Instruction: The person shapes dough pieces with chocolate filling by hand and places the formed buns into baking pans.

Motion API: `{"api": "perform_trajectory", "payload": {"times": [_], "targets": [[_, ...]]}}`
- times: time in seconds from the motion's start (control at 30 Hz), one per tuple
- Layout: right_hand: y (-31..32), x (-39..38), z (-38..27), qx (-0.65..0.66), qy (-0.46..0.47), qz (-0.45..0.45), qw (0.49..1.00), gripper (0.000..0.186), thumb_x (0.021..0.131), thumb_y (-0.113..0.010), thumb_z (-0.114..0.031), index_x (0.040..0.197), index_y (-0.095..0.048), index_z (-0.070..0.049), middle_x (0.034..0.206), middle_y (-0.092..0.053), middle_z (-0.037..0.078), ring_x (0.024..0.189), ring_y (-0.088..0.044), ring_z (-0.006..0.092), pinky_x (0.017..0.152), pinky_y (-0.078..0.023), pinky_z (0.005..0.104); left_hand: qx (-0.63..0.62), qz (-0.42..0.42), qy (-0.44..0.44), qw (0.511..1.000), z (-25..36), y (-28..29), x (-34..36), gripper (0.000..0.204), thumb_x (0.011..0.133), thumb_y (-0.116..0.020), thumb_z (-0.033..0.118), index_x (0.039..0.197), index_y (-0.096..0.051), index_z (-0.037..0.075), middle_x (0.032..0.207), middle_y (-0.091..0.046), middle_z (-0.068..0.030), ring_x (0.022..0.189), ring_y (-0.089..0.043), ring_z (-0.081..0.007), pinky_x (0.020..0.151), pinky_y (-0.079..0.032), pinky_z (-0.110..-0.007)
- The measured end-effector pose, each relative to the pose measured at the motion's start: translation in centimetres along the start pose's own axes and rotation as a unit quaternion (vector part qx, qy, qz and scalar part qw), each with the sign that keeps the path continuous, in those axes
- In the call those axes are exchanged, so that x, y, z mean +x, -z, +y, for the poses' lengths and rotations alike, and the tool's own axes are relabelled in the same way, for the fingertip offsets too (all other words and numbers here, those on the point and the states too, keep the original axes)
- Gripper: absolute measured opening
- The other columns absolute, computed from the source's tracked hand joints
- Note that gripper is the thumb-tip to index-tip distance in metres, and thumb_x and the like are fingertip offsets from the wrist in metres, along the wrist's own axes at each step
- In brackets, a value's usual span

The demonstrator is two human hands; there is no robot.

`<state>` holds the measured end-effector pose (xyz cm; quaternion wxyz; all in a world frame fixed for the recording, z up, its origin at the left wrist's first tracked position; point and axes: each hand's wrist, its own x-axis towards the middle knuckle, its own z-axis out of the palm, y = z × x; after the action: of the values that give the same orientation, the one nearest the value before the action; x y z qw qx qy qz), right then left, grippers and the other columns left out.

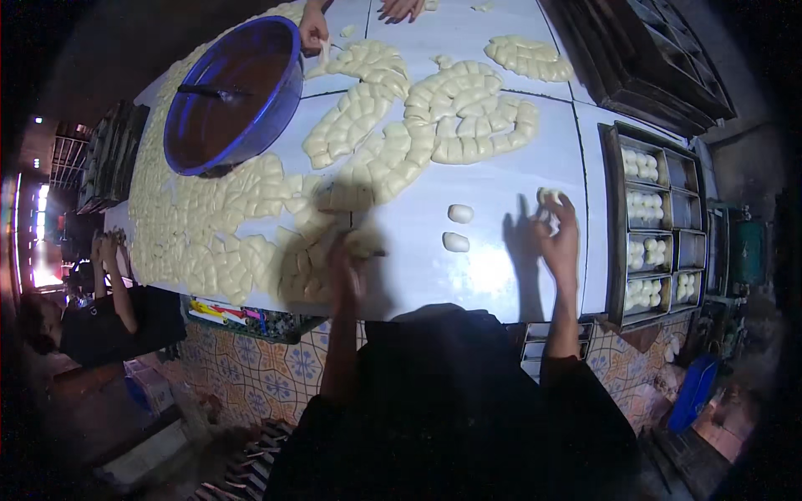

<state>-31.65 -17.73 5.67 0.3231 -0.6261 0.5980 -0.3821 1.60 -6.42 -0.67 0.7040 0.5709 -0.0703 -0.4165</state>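
Observation:
On the white tiled table (535,125), rows and sheets of cut pale dough (200,234) cover much of the surface. My left hand (348,271), shadowed and blurred, is closed on a piece of dough (364,244) beside the cut pieces. My right hand (558,230) grips a small dough piece (549,195) above the right part of the table. Two smooth dough rolls (458,214) lie between my hands. A metal baking tray (685,214) with compartments, several holding small dough rolls, stands to the right of my right hand.
A blue basin (291,93) with brown liquid and a dark utensil sits back left. A co-worker's hands (314,27) work at the far edge; another person (117,313) is at the left. Stacked dark trays (652,58) stand back right; a crate (234,321) is below the left edge.

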Motion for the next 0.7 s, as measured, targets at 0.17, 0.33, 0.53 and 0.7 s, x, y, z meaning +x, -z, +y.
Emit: {"api": "perform_trajectory", "payload": {"times": [0.17,0.33,0.53,0.7], "targets": [[-5.8,-3.9,-5.8,0.271,0.008,-0.257,0.928,0.05,0.084,-0.063,-0.008,0.131,-0.047,-0.002,0.131,-0.048,0.014,0.116,-0.05,0.0223,0.094,-0.043,0.0327,0.033,-0.363,0.081,0.928,1.4,-7.2,-5.4,0.03,0.083,-0.053,0.015,0.104,-0.057,-0.006,0.09,-0.062,-0.016,0.08,-0.062,-0.0234,0.081,-0.047,-0.035],[-6.0,-4.6,-5.4,0.196,-0.056,-0.191,0.96,0.025,0.082,-0.064,-0.002,0.107,-0.065,0.001,0.092,-0.061,0.006,0.085,-0.055,0.0103,0.068,-0.044,0.0222,0.068,-0.251,0.016,0.966,0.7,-7.5,-5.6,0.015,0.084,-0.051,0.007,0.086,-0.06,-0.005,0.082,-0.061,-0.0103,0.073,-0.058,-0.015,0.065,-0.046,-0.027],[-3.3,-3.6,-1.7,0.216,-0.039,-0.045,0.974,0.011,0.084,-0.061,0.001,0.093,-0.067,0.002,0.092,-0.064,0.006,0.08,-0.056,0.0094,0.067,-0.045,0.0218,0.031,-0.189,-0.027,0.981,1.3,-7.3,-5.7,0.013,0.085,-0.048,0.007,0.08,-0.058,0.0,0.073,-0.053,-0.0059,0.066,-0.051,-0.0135,0.06,-0.043,-0.027],[0.6,-1.7,0.3,0.144,-0.109,0.057,0.982,0.03,0.088,-0.061,-0.02,0.109,-0.065,0.0,0.105,-0.063,0.013,0.09,-0.06,0.0155,0.077,-0.048,0.0281,-0.279,-0.135,0.001,0.951,-1.4,-3.2,-2.2,0.016,0.085,-0.048,0.013,0.083,-0.058,0.001,0.08,-0.055,-0.007,0.072,-0.055,-0.0183,0.068,-0.045,-0.031]]}}
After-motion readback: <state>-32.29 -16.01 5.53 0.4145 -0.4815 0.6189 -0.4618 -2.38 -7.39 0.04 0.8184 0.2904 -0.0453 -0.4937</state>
